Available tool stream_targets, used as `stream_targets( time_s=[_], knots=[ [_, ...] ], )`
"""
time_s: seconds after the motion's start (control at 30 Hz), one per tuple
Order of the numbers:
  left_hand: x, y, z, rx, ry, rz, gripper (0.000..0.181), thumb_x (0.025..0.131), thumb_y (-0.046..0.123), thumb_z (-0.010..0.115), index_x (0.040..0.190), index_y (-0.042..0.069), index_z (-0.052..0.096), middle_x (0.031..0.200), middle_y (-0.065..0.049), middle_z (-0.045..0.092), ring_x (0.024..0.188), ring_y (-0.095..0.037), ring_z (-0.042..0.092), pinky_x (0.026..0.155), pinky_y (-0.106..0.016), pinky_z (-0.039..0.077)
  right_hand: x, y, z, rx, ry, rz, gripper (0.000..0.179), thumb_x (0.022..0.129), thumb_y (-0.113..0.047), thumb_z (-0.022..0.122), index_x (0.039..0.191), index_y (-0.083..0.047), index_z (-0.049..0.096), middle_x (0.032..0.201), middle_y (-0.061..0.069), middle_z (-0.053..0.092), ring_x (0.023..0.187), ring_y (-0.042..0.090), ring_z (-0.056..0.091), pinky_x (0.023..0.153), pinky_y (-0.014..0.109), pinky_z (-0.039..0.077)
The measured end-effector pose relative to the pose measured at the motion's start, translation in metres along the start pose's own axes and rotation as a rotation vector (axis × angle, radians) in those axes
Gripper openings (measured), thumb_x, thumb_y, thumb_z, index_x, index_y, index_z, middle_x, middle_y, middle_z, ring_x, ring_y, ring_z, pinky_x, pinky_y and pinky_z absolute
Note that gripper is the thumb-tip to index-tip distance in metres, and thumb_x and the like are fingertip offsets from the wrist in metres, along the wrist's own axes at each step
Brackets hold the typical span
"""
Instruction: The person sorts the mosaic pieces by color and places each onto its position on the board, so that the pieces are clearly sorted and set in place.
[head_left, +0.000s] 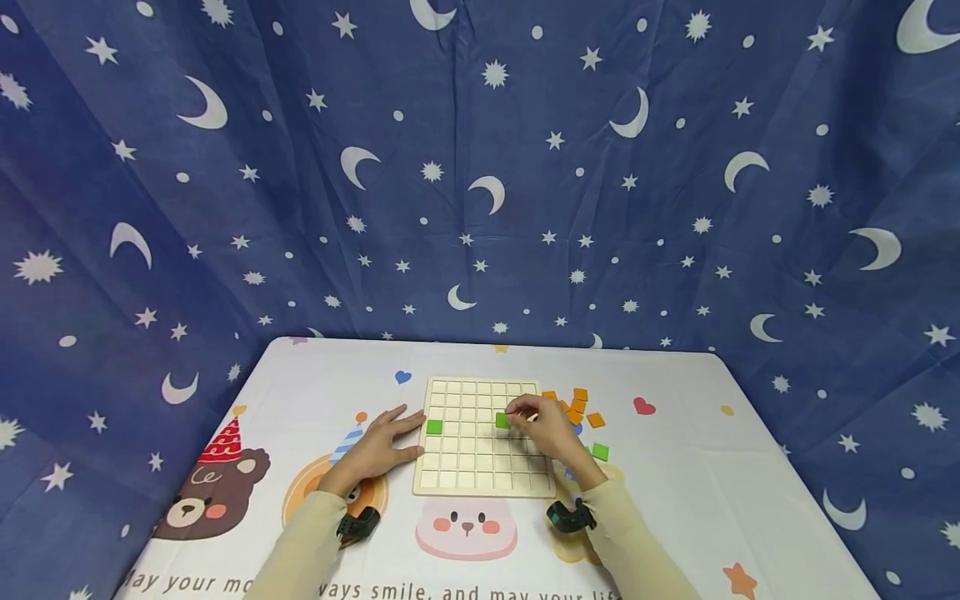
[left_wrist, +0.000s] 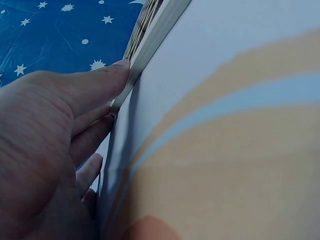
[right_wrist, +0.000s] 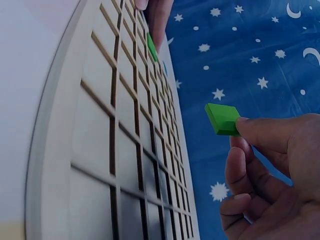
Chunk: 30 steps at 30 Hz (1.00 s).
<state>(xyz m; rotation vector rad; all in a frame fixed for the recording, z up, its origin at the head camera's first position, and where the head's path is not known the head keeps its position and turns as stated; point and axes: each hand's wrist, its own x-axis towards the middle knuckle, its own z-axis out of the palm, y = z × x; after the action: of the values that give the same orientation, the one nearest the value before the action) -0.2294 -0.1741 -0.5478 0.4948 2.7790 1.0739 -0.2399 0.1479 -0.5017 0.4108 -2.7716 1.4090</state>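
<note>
A pale wooden grid board (head_left: 468, 477) lies on the table with its rows of square cells facing up. My right hand (head_left: 551, 429) pinches a green square tile (right_wrist: 223, 119) between thumb and fingertip, above the board's right half. Another green tile (head_left: 434, 427) sits in a cell by the board's left edge. Beside that edge rests my left hand (head_left: 381, 446), fingers spread; in the left wrist view its thumb and fingertips touch the board's side. The right wrist view shows the held tile raised and tilted, clear of the grid.
Several loose orange tiles (head_left: 578, 407) lie right of the board, beyond my right hand. A green tile (head_left: 600, 452) lies nearer me, by the right forearm. The table has a printed white cloth (head_left: 675, 500), with a blue star-patterned curtain (head_left: 480, 250) behind it.
</note>
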Motion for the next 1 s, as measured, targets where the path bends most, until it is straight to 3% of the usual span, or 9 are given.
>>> stream_targets(
  time_s=[0.5,0.77,1.0],
  knots=[
    [-0.002,0.002,-0.002,-0.006,-0.002,0.01,0.063,0.089,0.034,0.072,0.146,0.017,0.05,0.158,-0.011,0.037,0.149,-0.043,0.021,0.113,-0.068,0.025,0.015,-0.018,0.026,0.079,0.005,0.01,0.005,0.089,-0.014,0.072,0.093,-0.018,0.074,0.088,-0.002,0.071,0.08,0.013,0.062,0.066,0.026,0.051],
    [-0.002,0.004,-0.002,-0.014,-0.004,0.003,0.063,0.089,0.033,0.073,0.146,0.018,0.05,0.157,-0.01,0.038,0.149,-0.043,0.02,0.114,-0.068,0.024,0.02,-0.022,0.048,0.112,-0.003,0.053,0.006,0.089,-0.012,0.072,0.091,-0.018,0.074,0.086,0.0,0.071,0.077,0.012,0.059,0.064,0.024,0.049],
    [0.0,0.001,-0.001,0.008,-0.015,-0.005,0.064,0.089,0.035,0.072,0.146,0.02,0.049,0.158,-0.008,0.039,0.15,-0.04,0.02,0.115,-0.066,0.024,0.024,-0.023,0.062,0.088,-0.011,0.037,0.005,0.09,-0.011,0.071,0.091,-0.014,0.074,0.083,0.001,0.07,0.07,0.011,0.055,0.061,0.023,0.046]
  ],
)
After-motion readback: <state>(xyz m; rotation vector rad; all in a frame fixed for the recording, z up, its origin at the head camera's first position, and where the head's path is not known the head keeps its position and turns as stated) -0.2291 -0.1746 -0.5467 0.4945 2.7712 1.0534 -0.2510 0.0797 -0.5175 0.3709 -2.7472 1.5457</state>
